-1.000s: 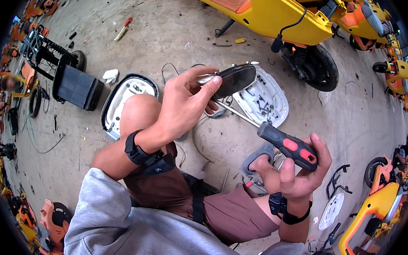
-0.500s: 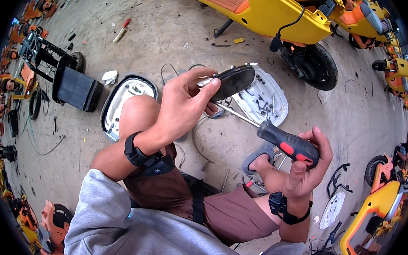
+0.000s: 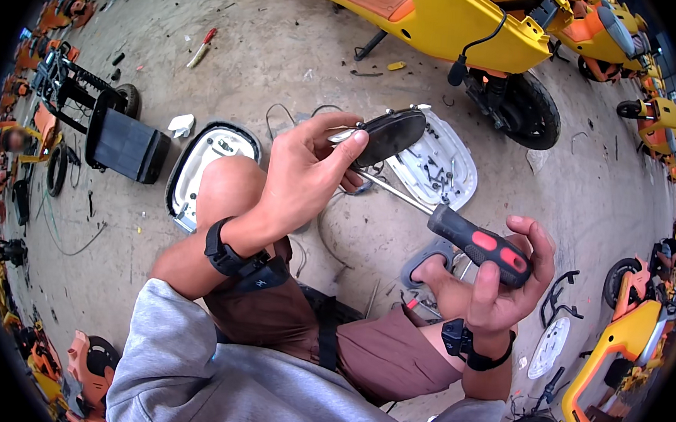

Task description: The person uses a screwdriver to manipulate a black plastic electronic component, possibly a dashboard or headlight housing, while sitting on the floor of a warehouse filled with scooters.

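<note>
My left hand [image 3: 306, 170] pinches a dark oval panel [image 3: 393, 139] by its near left edge, thumb on top. Small screws or studs stand along the panel's far rim. In my right hand [image 3: 508, 279] lies a screwdriver [image 3: 484, 249] with a black and red handle, held loosely between the fingers and thumb. Its metal shaft points up-left to the panel's underside; the tip is hidden behind my left hand and the panel. Beyond the panel, on the floor, a white shell-shaped tray [image 3: 459, 160] holds several screws and small dark parts.
A white shell with a black rim [image 3: 176, 182] lies by my left knee. At the far side stands a yellow scooter [image 3: 442, 24]. A black box on a frame [image 3: 129, 144] is at left; a red-handled screwdriver [image 3: 202, 46] lies farther off. A yellow scooter body [image 3: 598, 382] lies at right.
The screwdriver handle has turned about its axis and shifted slightly right and down. My right fingers have changed position around it. My left hand and the panel are nearly still.
</note>
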`<state>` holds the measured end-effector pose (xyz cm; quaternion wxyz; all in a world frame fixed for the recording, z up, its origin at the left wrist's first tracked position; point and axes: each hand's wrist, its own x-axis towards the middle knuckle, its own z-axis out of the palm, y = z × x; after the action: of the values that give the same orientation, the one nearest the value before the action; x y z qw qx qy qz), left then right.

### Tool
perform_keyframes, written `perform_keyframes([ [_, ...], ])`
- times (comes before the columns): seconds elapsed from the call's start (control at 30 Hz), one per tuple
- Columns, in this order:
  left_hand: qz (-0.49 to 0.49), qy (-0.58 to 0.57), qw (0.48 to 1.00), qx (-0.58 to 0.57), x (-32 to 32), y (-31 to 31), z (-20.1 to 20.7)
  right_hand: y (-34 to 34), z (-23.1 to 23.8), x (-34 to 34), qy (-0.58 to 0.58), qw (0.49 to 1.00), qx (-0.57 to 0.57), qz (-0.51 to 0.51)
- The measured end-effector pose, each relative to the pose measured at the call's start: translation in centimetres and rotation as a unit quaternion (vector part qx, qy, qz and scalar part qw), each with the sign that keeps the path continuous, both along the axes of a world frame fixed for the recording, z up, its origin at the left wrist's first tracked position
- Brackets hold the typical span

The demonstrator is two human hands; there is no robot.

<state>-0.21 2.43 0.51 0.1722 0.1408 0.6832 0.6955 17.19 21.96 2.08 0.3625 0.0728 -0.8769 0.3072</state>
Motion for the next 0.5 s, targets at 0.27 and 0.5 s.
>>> perform_keyframes([
  [0.27, 0.001, 0.000, 1.000, 0.007, -0.14, -0.02, -0.10, 0.09, 0.39, -0.52, -0.022, 0.986, -0.152, 0.065],
  [0.5, -0.004, -0.007, 1.000, 0.019, -0.12, 0.05, 0.02, -0.10, 0.29, -0.95, -0.002, 0.987, -0.149, 0.062],
])
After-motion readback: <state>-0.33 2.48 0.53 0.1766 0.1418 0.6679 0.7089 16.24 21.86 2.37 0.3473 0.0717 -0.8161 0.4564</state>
